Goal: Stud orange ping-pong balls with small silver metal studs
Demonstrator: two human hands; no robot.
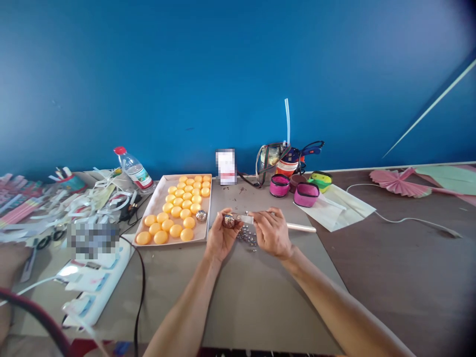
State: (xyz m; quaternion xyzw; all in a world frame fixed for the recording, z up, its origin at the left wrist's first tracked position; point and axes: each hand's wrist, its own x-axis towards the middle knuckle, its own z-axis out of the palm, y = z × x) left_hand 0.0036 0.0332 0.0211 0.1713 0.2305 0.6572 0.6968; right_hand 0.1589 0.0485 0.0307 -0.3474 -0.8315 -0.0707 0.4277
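Note:
A small ball covered in silvery studs (228, 221) rests in the curled fingers of my left hand (221, 237). My right hand (272, 232) is closed on a slim tube with a pale, clear front part (245, 218); its tip points at the ball, and whether they touch I cannot tell. A white stick (302, 228) sticks out to the right behind my right hand; whether it belongs to the tube is hidden. Loose shiny studs (247, 236) lie heaped on the table between my hands.
Left stands a shallow box (140, 229) of orange balls (176, 211), with one studded ball (201, 215) inside. Nearby are a water bottle (136, 170), a power strip (107, 282) and a dark cable (143, 277). Pink cases (306, 195), paper (345, 208) and a cup (287, 166) stand right.

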